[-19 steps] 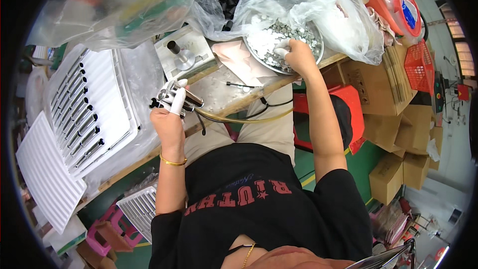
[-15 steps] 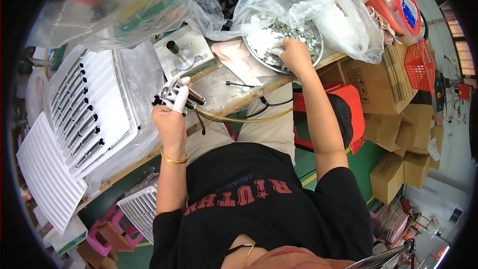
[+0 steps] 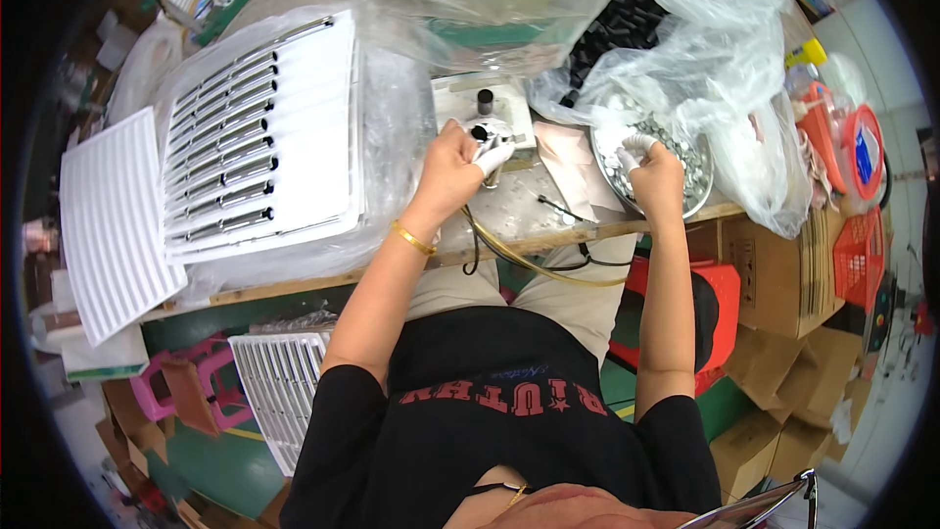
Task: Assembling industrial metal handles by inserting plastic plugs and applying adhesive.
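My left hand (image 3: 455, 171) is closed around short chrome tubes (image 3: 493, 178), and a black end shows above the fingers. It is just in front of a metal block fixture (image 3: 514, 118) with an upright black-topped post (image 3: 485, 101). White covers sit on some fingertips of both hands. At the near left side of a round metal bowl (image 3: 701, 204), my right hand (image 3: 656, 181) has its fingers drawn together. Many small silvery discs (image 3: 676, 137) fill the bowl. Whatever those fingertips pinch, if anything, is too small to make out.
Chrome tubes with black ends lie in rows on a white tray (image 3: 323, 137) at left, beside a ribbed white sheet (image 3: 117, 225). Plastic bags (image 3: 725, 39) and black caps (image 3: 627, 24) lie behind the bowl. A cable (image 3: 509, 250) hangs over the table's front edge.
The view has swung, shifting the scene rightward. My left hand, still gripping the tubes, has come closer to the fixture. My right hand stays at the bowl, its fingers drawn together.
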Demonstrator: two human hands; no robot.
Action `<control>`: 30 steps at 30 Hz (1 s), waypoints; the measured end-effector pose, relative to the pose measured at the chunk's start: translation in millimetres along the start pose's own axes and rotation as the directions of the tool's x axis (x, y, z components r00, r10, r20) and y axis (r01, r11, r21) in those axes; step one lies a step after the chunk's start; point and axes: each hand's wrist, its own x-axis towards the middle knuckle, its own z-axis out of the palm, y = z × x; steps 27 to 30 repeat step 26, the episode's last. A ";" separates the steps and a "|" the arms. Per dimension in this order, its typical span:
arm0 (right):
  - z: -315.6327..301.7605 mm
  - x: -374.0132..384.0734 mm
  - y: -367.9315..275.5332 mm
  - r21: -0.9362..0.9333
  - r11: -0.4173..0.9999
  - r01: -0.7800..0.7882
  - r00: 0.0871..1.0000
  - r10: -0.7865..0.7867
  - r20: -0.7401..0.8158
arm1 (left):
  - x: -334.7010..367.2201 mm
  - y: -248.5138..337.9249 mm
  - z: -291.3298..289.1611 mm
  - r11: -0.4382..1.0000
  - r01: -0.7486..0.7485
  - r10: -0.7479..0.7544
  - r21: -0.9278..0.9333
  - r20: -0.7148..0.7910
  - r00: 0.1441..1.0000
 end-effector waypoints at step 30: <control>32.9 6.8 -152.2 0.683 0.729 0.039 0.896 -0.328 0.299 | -41.6 27.5 -42.8 0.856 0.346 -0.350 -0.384 0.062 0.935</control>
